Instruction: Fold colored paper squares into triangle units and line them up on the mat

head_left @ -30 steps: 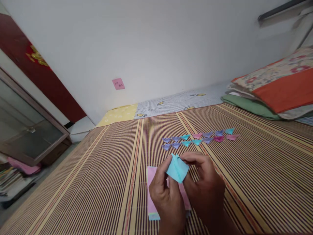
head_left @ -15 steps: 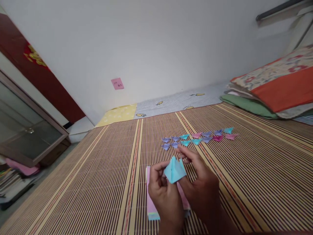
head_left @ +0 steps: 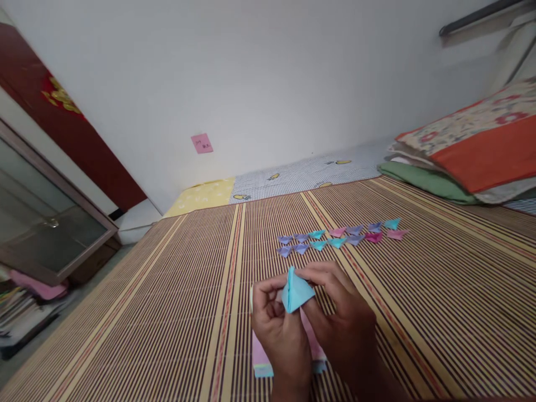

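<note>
A light blue piece of folded origami paper [head_left: 298, 292] is held up between both hands, its point upward. My left hand [head_left: 280, 321] pinches its left side with thumb and fingers. From the right, my right hand [head_left: 341, 307] grips it too, index finger near the top point and thumb at the lower edge. Beneath the hands lies a stack of pink and blue paper sheets [head_left: 262, 357], partly covered by them. Beyond, two rows of small folded paper boats [head_left: 337, 242] in purple, blue and pink stand on the striped mat [head_left: 188, 296].
Folded bedding with an orange and floral cover [head_left: 494, 151] is piled at the right. A pink note [head_left: 201, 143] sticks to the white wall [head_left: 268, 78]. At left are a glass-fronted cabinet [head_left: 50, 212] and a pile of papers [head_left: 23, 315].
My right fingers have closed in from above onto the blue paper's top. The paper has turned slightly, and its separate right point no longer shows. My left hand keeps its hold.
</note>
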`<state>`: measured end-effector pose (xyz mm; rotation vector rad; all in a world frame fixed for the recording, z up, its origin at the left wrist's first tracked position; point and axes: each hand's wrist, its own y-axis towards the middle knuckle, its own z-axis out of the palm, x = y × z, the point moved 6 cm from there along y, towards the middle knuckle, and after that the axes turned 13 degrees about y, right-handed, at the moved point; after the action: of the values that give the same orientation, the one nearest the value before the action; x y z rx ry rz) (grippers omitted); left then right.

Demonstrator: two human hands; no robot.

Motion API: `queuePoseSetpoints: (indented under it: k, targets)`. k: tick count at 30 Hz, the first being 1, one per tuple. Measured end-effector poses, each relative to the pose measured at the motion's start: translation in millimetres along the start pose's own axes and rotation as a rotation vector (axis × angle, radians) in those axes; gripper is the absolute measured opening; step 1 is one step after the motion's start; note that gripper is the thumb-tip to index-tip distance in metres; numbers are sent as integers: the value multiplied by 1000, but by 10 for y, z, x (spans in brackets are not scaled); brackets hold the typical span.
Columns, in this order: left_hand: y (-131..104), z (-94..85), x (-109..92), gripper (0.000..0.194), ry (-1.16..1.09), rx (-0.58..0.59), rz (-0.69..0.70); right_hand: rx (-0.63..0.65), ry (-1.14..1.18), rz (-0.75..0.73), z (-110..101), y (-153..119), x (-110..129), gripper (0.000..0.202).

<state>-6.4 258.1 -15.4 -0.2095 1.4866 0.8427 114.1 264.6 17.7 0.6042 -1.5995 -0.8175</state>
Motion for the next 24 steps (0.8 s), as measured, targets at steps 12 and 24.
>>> queuePoseSetpoints:
  k: [12, 24]
  targets:
    - [69, 11, 190, 14, -50, 86, -187, -75, 26, 91, -36, -20, -142, 50]
    - [47, -31, 132, 20, -69, -41, -103, -1, -23, 27, -9, 6, -69, 15]
